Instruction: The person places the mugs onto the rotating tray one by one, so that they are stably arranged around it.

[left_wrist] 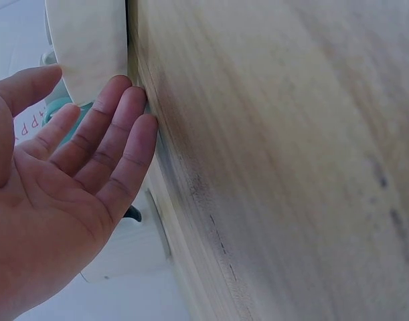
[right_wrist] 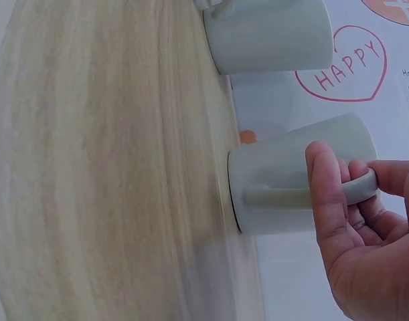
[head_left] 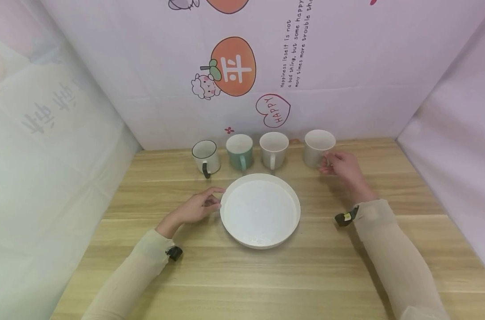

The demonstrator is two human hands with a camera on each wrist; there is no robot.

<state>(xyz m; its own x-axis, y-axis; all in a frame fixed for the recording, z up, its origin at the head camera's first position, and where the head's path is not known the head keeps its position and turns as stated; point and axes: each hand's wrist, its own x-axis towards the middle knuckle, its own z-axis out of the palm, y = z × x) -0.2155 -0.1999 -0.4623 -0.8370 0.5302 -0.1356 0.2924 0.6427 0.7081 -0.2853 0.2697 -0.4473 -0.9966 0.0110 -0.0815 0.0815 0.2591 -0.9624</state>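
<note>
A round white tray (head_left: pixel 260 211) with a raised rim lies at the middle of the wooden table. At its left edge my left hand (head_left: pixel 198 206) has its fingertips by the rim; the left wrist view shows the fingers relaxed, gripping nothing. Far to the right, a pale grey-white mug (head_left: pixel 316 144) stands upright. My right hand (head_left: pixel 344 168) holds this mug by its handle (right_wrist: pixel 278 198), fingers hooked through and the thumb on top in the right wrist view. The mug's base appears to be on the table.
Behind the tray stand a white mug with a black rim and handle (head_left: pixel 206 156), a teal mug (head_left: pixel 240 153) and another pale mug (head_left: pixel 273 151). They form a row along the back edge of the table (head_left: pixel 242 284). A printed white cloth (head_left: pixel 162 98) hangs directly behind.
</note>
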